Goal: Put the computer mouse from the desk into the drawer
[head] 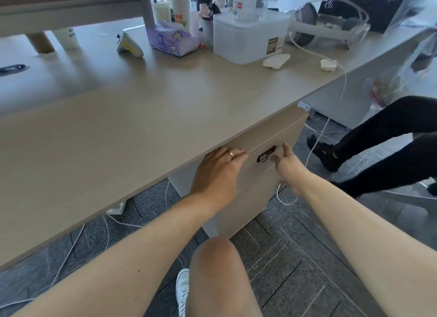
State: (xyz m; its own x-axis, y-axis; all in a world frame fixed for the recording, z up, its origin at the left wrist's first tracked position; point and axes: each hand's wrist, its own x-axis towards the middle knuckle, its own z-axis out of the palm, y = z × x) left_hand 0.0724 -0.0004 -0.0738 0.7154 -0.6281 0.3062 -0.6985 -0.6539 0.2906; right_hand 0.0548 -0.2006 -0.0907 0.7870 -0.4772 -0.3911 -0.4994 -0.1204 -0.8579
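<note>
The top drawer (267, 137) of the beige cabinet under the desk looks shut, with a metal lock (266, 155) on its front. My left hand (218, 172), wearing a ring, lies palm down with its fingertips against the drawer front's upper edge, just below the desk top (142, 118). My right hand (287, 163) hovers just right of the lock with fingers spread and nothing in it. I cannot make out a computer mouse for certain; a white and yellow wedge-shaped object (129, 45) lies far back on the desk.
At the back of the desk stand a purple tissue pack (171, 39), a white plastic box (248, 38) and cups. White cables (340, 97) hang off the desk's right edge. Another person's black-clad legs (378, 146) are to the right. My knee (215, 269) is below the cabinet.
</note>
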